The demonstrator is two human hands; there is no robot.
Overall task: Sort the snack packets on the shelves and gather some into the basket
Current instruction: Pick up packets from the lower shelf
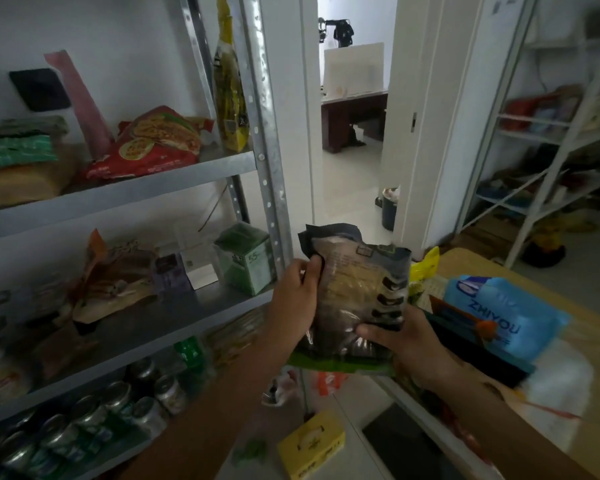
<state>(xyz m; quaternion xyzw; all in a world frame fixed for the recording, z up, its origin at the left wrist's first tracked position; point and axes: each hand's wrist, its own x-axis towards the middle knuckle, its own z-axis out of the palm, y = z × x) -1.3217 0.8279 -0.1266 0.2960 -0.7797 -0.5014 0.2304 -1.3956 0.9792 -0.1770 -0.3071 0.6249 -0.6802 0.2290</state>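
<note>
Foreground is sitting dim; brighter light is coming through the doorway [352, 174]. Edges are bowing from wide-angle distortion; right-hand rack [551, 140] is blurring softly.

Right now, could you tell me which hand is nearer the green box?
Left: the left hand sits just right of the green box; the right hand lies farther right, lower.
</note>
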